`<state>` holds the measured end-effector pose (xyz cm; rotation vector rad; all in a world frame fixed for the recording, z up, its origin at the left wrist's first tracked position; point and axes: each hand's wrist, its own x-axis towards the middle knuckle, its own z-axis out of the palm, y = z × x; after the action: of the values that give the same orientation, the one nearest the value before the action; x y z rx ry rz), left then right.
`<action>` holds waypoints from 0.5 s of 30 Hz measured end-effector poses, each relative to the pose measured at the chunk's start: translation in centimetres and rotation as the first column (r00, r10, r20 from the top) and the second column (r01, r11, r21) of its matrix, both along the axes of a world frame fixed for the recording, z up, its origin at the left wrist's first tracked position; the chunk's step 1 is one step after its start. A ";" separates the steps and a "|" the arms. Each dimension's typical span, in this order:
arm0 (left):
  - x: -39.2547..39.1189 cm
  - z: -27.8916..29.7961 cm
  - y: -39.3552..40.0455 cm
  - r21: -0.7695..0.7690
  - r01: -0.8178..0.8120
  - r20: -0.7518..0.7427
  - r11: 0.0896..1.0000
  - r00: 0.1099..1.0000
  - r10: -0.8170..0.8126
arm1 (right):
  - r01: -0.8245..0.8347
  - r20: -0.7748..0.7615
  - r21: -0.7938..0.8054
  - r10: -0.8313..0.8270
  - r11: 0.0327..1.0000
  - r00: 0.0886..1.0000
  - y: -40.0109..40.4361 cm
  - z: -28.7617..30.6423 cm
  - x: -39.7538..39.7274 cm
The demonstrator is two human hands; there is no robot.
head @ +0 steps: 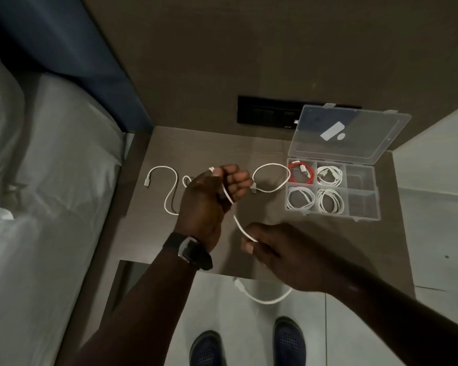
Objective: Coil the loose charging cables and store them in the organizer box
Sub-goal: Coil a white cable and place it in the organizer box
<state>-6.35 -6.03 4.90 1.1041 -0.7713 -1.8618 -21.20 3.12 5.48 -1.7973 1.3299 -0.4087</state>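
Note:
My left hand [212,196] is raised over the bedside table and grips one end of a white charging cable [237,220]. The cable runs down to my right hand [278,252], which pinches it between thumb and fingers. Its free tail [265,299] hangs below the table's front edge. Two more loose white cables lie on the table: one [167,186] to the left of my left hand, one looped [271,178] just left of the box. The clear organizer box [362,204] stands open at the right, with a red coil [300,173] and three white coils in its compartments.
The box lid [349,133] leans back against the wall. A black socket panel [265,109] sits on the wall behind. A bed with white sheets [43,180] borders the table on the left. My two shoes [249,344] stand on the tiled floor.

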 end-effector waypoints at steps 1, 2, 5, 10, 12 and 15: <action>-0.1 -0.1 0.5 -0.106 0.078 0.180 0.991 0.982 -0.058 | -0.022 -0.037 -0.028 0.021 0.999 0.999 -0.6 1.0 -0.4; -0.2 -0.2 1.1 -0.184 0.180 0.330 0.966 0.937 -0.112 | -0.025 -0.067 -0.071 0.021 0.997 0.998 -1.4 1.8 -1.0; -0.5 0.4 2.4 -0.192 0.361 0.476 0.913 0.848 -0.235 | 0.002 -0.118 -0.225 -0.029 0.974 0.993 -4.1 3.5 -2.7; -0.9 2.0 2.2 0.072 0.361 0.229 0.930 0.901 -0.368 | 0.147 -0.056 -0.405 -0.185 0.903 0.981 -5.8 2.6 -3.5; -0.9 2.7 2.5 0.125 0.383 0.071 0.915 0.917 -0.393 | 0.230 0.010 -0.406 -0.248 0.884 0.969 -6.2 2.0 -3.6; -0.4 3.4 2.3 0.204 0.299 -0.291 0.932 0.928 -0.234 | 0.270 0.062 -0.291 -0.263 0.918 0.963 -5.2 -0.2 -2.7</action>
<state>-6.72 -3.74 8.25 0.9041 -0.5696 -2.3325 -23.90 -2.05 5.29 -1.8469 1.5713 -0.8121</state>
